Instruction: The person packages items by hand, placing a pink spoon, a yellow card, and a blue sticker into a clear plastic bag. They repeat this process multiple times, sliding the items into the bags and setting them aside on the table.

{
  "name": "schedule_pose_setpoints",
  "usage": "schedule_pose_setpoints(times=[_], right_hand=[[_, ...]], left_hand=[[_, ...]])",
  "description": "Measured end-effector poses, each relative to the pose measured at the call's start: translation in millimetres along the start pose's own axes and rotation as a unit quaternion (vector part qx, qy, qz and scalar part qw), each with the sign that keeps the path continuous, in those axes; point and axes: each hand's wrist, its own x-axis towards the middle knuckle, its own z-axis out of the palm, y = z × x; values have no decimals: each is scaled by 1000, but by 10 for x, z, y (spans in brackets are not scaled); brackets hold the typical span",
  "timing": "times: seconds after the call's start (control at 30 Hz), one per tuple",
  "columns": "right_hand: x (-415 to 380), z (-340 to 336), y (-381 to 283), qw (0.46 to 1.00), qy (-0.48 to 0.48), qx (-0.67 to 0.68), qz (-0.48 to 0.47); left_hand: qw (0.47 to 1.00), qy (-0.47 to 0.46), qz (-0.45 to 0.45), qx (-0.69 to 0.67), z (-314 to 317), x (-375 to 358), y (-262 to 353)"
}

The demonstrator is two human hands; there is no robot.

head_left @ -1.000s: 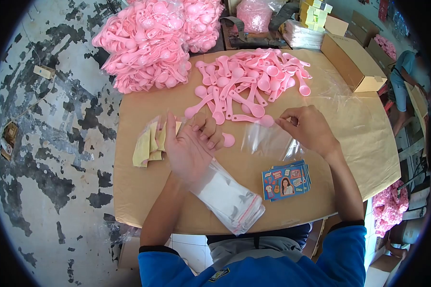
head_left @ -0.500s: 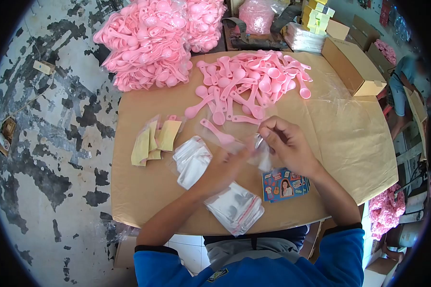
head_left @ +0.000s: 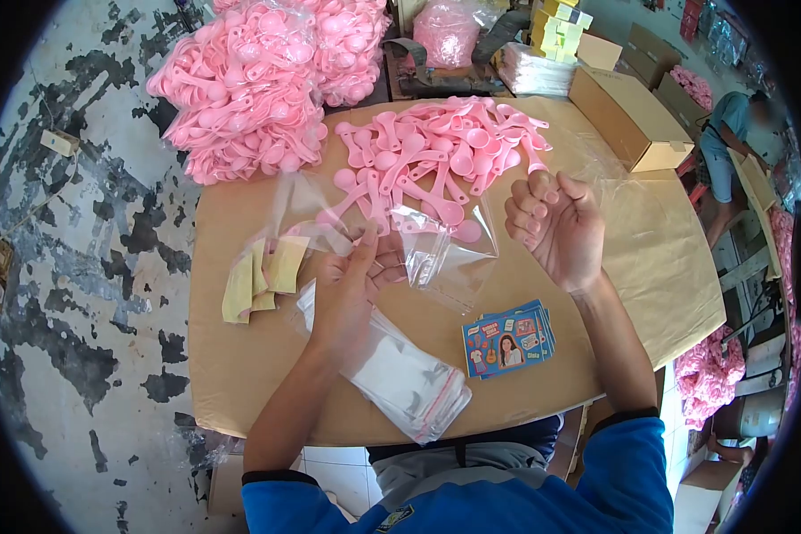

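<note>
- The blue card stack (head_left: 507, 340), the landmark here, lay on the brown-covered tabletop (head_left: 659, 258), with the person's blue sleeve (head_left: 627, 463) nearer than it and to its right.
- Just left of the card stack, and reaching a little nearer, the bundle of clear bags (head_left: 409, 378) slanted across the table, its far end partly behind the left wrist.
- The left hand (head_left: 351, 285) was left of the card stack and slightly beyond it, above the bundle's far end, fingers partly bent and one pointing away; whether they pinched any film could not be told.
- Beyond the card stack and to its left, a loose clear bag (head_left: 454, 271) was just beside the left fingertips.
- Well left of the card stack, yellow pieces (head_left: 262, 276) overlapped one another, shiny film (head_left: 303, 200) showing just beyond them.
- The right hand (head_left: 561, 231) was raised beyond the card stack and to its right, fingers loosely curled, the palm in view with nothing seen in it.
- Farther beyond the card stack spread a heap of pink spoons (head_left: 454, 147).
- Farther still, bulging bags of pink spoons (head_left: 249, 89) stood left of the card stack and a cardboard box (head_left: 632, 116) right of it.
</note>
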Motion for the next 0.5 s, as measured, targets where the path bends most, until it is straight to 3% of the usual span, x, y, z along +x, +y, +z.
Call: schedule_pose_setpoints(times=[0.17,0.5], right_hand=[[-25,34,60,999,-2,-23,25],[-64,95,77,999,-22,-20,44]], left_hand=[[1000,-19,-10,7,53,-39,66],[990,-64,66,105,72,-43,-77]])
